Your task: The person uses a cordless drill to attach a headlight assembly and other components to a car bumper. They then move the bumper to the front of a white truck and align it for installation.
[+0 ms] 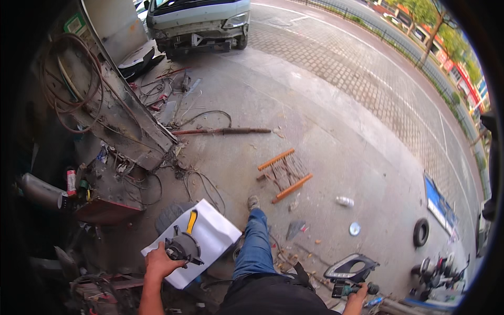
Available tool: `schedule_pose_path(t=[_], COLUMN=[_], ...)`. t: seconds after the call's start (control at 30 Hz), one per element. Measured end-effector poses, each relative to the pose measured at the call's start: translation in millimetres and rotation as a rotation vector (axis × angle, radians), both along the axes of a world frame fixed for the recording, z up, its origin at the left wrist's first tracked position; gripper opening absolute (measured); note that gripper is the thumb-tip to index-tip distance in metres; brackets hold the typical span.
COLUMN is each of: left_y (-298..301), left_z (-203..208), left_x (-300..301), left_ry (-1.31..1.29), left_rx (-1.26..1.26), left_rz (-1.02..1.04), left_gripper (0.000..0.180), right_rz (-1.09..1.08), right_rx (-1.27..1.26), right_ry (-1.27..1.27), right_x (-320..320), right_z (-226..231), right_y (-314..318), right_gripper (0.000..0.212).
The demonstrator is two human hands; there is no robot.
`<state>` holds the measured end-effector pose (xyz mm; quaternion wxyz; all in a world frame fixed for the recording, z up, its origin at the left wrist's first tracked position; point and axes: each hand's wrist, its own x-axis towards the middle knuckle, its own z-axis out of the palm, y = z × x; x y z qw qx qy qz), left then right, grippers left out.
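My left hand [161, 261] is closed on a round dark car lamp unit [185, 245] with mounting tabs, held over a white sheet-covered stand [218, 231]. A yellow-handled tool [192, 220], its kind unclear, lies on the white surface just beyond the lamp. At the lower right, my right hand [358, 298] grips a green and black power tool [344, 289]; its exact kind cannot be made out. Right beyond that tool is a black and silver car lamp bezel [352, 266] with a large opening. My fingers partly hide both held things.
An orange wooden folding stool [286, 176] stands ahead. A long rusty bar [231, 130], cables and scrap spread at the left beside a dirty metal bench [113, 202]. A white bottle [344, 201], a small tyre [421, 232] and a blue panel [440, 203] lie rightward. A damaged van [199, 26] is parked far ahead.
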<state>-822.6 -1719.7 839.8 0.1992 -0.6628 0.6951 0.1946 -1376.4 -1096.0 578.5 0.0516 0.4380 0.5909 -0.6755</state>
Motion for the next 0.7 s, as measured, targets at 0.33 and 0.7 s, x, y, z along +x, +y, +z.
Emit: schedule_pose_path(t=[0.33, 0.7], left_y=[-242, -366], left_z=[7, -17], left_x=[-63, -63], left_ry=[-0.091, -0.084], left_rx=[0.138, 0.113], left_rz=[0.171, 0.463], left_gripper=[0.101, 0.107], right_rz=[0.29, 0.638], right_rx=[0.092, 0.048], right_ry=[-0.157, -0.175], right_x=[-122, -272], right_z=[49, 5], right_y=[-355, -718], right_gripper=[0.022, 0.015])
